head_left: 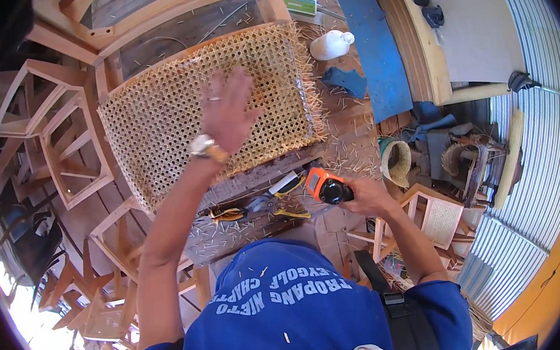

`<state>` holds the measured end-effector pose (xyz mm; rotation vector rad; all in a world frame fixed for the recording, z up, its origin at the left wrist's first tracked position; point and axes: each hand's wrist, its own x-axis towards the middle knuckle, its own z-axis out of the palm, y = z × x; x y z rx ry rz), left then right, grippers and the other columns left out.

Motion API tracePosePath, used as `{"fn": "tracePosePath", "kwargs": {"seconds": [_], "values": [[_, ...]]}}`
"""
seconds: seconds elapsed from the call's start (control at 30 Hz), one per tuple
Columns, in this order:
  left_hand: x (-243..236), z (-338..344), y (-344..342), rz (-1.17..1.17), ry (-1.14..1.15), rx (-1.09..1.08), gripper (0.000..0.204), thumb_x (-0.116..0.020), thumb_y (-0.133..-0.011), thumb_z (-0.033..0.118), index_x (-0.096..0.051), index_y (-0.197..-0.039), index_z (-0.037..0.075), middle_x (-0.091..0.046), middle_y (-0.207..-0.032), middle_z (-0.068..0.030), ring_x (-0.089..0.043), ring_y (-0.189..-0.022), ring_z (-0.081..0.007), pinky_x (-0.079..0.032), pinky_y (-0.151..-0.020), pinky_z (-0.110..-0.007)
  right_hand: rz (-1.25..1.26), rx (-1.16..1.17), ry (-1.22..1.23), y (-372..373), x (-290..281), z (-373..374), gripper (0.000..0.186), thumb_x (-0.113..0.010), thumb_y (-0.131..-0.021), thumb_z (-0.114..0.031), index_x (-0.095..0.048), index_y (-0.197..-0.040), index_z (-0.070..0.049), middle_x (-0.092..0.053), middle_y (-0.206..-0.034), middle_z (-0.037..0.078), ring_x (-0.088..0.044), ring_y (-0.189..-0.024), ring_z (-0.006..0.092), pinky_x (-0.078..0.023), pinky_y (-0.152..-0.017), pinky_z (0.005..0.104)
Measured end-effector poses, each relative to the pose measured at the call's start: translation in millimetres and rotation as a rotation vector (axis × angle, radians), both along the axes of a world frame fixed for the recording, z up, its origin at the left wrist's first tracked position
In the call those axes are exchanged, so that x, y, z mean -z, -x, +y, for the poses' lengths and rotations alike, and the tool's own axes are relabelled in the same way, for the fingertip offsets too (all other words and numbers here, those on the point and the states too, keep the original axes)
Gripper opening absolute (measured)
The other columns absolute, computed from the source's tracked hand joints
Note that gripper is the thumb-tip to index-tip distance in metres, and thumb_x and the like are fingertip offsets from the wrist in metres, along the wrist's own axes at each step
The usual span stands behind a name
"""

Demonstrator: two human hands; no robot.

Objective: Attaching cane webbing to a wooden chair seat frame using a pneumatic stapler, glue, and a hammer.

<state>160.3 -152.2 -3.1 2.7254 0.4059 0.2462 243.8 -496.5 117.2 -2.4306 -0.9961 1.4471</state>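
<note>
The woven cane panel (213,107), a honeycomb mesh stretched on a wooden seat frame, lies flat in the middle of the worktop (354,148), tilted so one corner points toward the person. Loose strand ends bristle past its right edge, untrimmed, which would explain the short offcuts scattered all over the boards. The left hand (227,108) is spread wide, fingers fanned and palm down over the centre of the weave, gripping nothing; whether it presses the mesh or hovers just above it cannot be told. A ring and a wristwatch show on that arm.

The right hand (367,196) is closed around one orange and black power tool (327,186), held off the near right corner of the panel with its dark nose turned toward the frame, seemingly kept ready while the other hand checks the surface.

Along the near edge of the worktop lie hand tools with yellow and black grips (261,206), probably two or three, overlapping too much to count surely. At the far edge stand one white plastic bottle (330,45) and one crumpled blue cloth (344,80) beside a blue sheet (375,51). Beyond the left edge several bare wooden chair frames (54,124) are stacked, at least three. To the right, one small woven basket (396,161) sits on the floor.
</note>
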Motion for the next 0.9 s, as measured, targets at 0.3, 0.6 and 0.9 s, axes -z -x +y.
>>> {"fn": "tracePosePath", "kwargs": {"seconds": [0.3, 0.6, 0.9], "values": [[-10, 31, 28, 0.158, 0.018, -0.184, 0.071, -0.051, -0.097, 0.059, -0.045, -0.151, 0.013, -0.035, -0.163, -0.0089, -0.02, -0.152, -0.0425, -0.008, -0.12, -0.067, 0.059, -0.052, 0.089, 25, -25, -13, 0.047, -0.075, -0.076, -0.031, -0.066, -0.118, -0.012, -0.07, -0.09, 0.02, -0.068, -0.087, 0.04, -0.053, -0.079, 0.0494], [16, -30, -48, -0.023, 0.046, -0.072, 0.086, -0.052, -0.095, 0.062, -0.035, -0.154, 0.002, -0.021, -0.165, -0.0231, -0.013, -0.153, -0.0473, -0.008, -0.122, -0.061, -0.035, 0.116, 0.015, -15, -55, -6, 0.04, -0.076, -0.075, -0.017, -0.068, -0.113, -0.008, -0.069, -0.088, 0.02, -0.067, -0.079, 0.0341, -0.053, -0.077, 0.0393], [7, -116, -142, -0.193, 0.122, -0.347, 0.106, -0.066, -0.084, 0.062, -0.028, -0.151, -0.011, -0.02, -0.16, -0.0336, -0.014, -0.15, -0.0517, -0.011, -0.122, -0.061, 0.008, 0.337, -0.087, -106, -61, -51, 0.026, -0.077, -0.086, -0.008, -0.069, -0.109, 0.001, -0.072, -0.095, 0.0, -0.056, -0.085, 0.0056, -0.052, -0.079, 0.0294]]}}
